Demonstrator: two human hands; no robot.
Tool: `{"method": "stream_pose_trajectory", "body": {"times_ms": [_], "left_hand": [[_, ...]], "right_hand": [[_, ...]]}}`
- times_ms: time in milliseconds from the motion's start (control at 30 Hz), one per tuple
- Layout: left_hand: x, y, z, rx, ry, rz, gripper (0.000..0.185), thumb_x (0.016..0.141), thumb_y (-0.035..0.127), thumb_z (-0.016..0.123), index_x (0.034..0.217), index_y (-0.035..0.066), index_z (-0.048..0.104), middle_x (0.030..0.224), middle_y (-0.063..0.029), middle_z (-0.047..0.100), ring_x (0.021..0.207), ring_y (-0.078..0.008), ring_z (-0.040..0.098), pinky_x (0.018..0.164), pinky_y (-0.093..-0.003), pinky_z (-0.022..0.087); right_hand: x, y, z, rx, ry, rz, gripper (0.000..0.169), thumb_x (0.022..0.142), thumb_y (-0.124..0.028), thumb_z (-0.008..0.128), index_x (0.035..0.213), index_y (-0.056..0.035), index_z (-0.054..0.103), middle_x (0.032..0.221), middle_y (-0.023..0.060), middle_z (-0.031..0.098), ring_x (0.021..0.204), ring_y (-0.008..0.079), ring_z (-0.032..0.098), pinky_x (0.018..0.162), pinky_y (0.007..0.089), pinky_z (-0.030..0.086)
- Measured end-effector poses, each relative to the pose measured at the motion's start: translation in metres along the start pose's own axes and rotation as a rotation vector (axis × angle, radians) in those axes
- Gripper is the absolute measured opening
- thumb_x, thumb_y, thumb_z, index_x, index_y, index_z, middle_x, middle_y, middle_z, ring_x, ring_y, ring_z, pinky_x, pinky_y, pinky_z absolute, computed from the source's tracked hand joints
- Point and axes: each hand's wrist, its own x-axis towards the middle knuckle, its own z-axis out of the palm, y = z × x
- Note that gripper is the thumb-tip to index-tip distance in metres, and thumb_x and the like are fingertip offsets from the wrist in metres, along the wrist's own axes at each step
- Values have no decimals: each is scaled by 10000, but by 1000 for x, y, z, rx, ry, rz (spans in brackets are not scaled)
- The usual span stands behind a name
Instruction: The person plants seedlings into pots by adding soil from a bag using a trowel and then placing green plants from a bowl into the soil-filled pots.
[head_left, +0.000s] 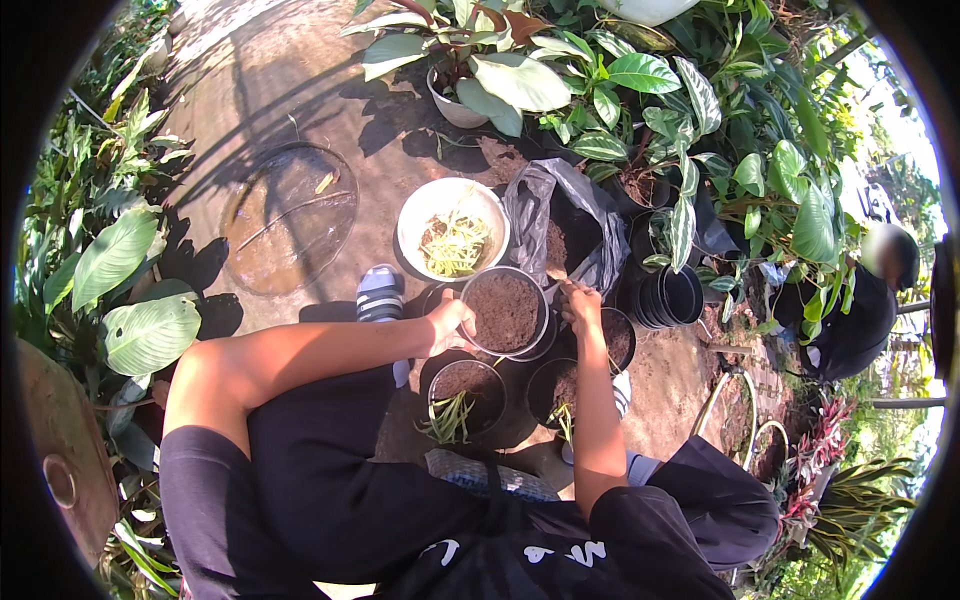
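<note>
My left hand (451, 324) grips the rim of a round plastic pot (504, 311) filled with brown soil. In my right hand (581, 304) is a small tool (556, 273), perhaps a trowel, mostly covered by my fingers. Its tip is at the mouth of a black plastic bag (531, 217) that holds dark soil. Left of the bag, a white basin (407, 225) contains pale green cuttings (454, 244). Closer to me, a black pot (466, 375) of soil has a small leafy plant (450, 418) leaning over its rim. Another planted pot (541, 394) is partly hidden by my right forearm.
Nested black pots (671, 296) lie tipped at the right, near a soil-filled pot (619, 337). Leafy potted plants (517, 79) crowd the far side. A round shallow puddle (292, 217) with a stick is at the left. Another person (847, 315) is bent over at the far right.
</note>
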Motion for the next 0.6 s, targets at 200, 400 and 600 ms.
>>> {"method": "stream_pose_trajectory", "body": {"times_ms": [200,400,600], "left_hand": [[7,-9,-16,-30,37,-2,657,737,-52,491,1308,102,204,1270,-181,339,926,-362,564,759,-532,554],[0,-9,-27,-48,86,-36,806,747,-45,489,1426,92,78,1270,-189,322,843,-330,576,772,-505,558],[2,-7,-12,-31,93,-18,879,755,-37,491,1467,93,-8,1264,-176,331,857,-302,573,770,-502,554]], "right_hand": [[21,13,33,216,20,-48,122,961,-124,538,893,-69,623,601,-65,449,419,25,333,361,210,237],[23,36,47,63,152,-124,280,948,-178,600,1174,-22,653,611,-55,503,410,33,361,363,216,278],[70,69,24,-240,274,-411,344,940,-199,624,1228,-11,633,636,-38,536,415,42,368,357,241,285]]}}
